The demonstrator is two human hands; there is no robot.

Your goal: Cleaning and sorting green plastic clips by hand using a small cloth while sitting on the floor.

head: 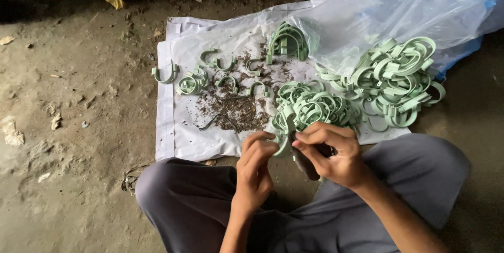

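The person sat cross-legged on a dirt floor [73,127], both hands raised over the lap. The left hand [255,166] pinched one end of a pale green plastic clip [283,136] between thumb and fingers, while the right hand [332,154] closed around its other side together with a dark tool [305,165]. Just beyond the hands lay a heap of clips [310,105] on a white sheet [184,137]; a larger pile [396,81] sat to the right under a clear plastic bag [399,11]. Loose clips [220,72] and dark shavings [236,108] lay scattered to the left.
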